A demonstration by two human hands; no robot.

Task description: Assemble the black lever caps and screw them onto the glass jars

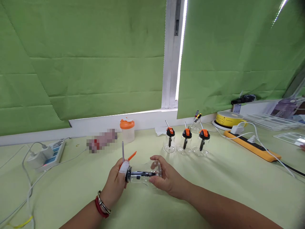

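Note:
Above the near part of the table, a clear glass bottle (143, 180) lies sideways between my hands, a dark tube visible inside it. My left hand (113, 182) is closed around its black cap (128, 174). From the cap end, a metal rod (123, 151) sticks up and an orange pointed piece (132, 155) slants to the right; a white patch covers part of the cap end or a finger, I cannot tell which. Fingers and thumb of my right hand (168, 178) grip the bottle's wide base.
Upright glass bottles with black and orange caps (185, 143) stand beyond my right hand. An orange-lidded cup (127, 129) is near the wall. Power strips (252, 146) and white cables (30, 187) lie on both sides. A yellow round case (227, 119) sits at back right.

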